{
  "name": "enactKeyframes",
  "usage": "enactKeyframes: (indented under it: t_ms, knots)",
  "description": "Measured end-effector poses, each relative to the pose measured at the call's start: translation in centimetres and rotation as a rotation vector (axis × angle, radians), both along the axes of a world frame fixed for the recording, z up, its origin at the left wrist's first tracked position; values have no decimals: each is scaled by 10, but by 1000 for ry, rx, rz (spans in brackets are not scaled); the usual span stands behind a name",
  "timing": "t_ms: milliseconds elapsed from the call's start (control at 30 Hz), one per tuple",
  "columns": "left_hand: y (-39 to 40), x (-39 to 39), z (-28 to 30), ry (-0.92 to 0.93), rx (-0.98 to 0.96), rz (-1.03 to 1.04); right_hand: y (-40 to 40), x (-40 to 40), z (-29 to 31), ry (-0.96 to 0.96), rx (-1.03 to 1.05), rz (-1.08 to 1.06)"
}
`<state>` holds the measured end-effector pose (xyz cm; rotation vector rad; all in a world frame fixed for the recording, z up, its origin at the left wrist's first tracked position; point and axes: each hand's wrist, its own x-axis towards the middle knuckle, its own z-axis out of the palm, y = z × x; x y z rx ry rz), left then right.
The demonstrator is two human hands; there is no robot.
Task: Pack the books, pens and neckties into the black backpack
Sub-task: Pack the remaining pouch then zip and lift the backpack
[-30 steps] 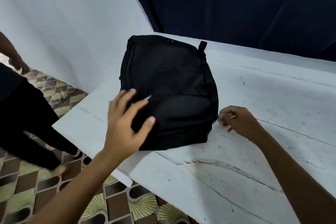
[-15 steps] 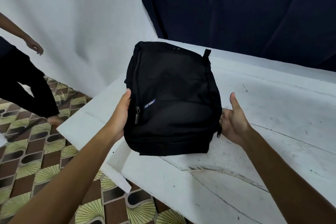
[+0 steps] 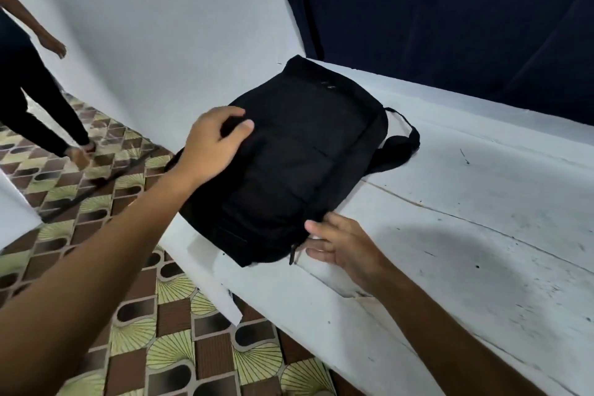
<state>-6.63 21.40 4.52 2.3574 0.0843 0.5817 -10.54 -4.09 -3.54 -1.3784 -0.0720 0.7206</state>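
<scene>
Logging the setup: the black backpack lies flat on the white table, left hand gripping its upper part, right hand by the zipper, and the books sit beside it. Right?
Not quite. The head view shows no books on the white table. The rest holds: black backpack flat, left hand gripping it, right hand by the zipper.

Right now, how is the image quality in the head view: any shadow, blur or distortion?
In the head view, a soft shadow falls on the white table beside the right hand; wide-angle distortion bends the table edge; the black backpack is so dark that its seams barely show; the left hand looks fairly sharp; the frame is slightly soft overall.
</scene>
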Motion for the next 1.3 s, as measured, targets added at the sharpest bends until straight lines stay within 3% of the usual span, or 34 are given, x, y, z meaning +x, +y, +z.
enactKeyframes:
  t_ms: [100, 200, 567, 833, 1300]
  knots:
    - [-11, -40, -19, -176, 216, -326, 7, -12, -5, -129, -215, -107]
    - [-23, -79, -41, -162, 380, -528, 15, -19, -10, -213, -398, 6]
    - [-42, -88, -83, -253, 672, -474, 9, -30, -17, -642, -598, 142]
    - [-55, -69, -83, -275, 648, -545, -15, -6, -3, -1096, -928, 204]
    - [-50, -71, -81, -30, 358, -583, -67, 135, 5, -881, -1207, -201]
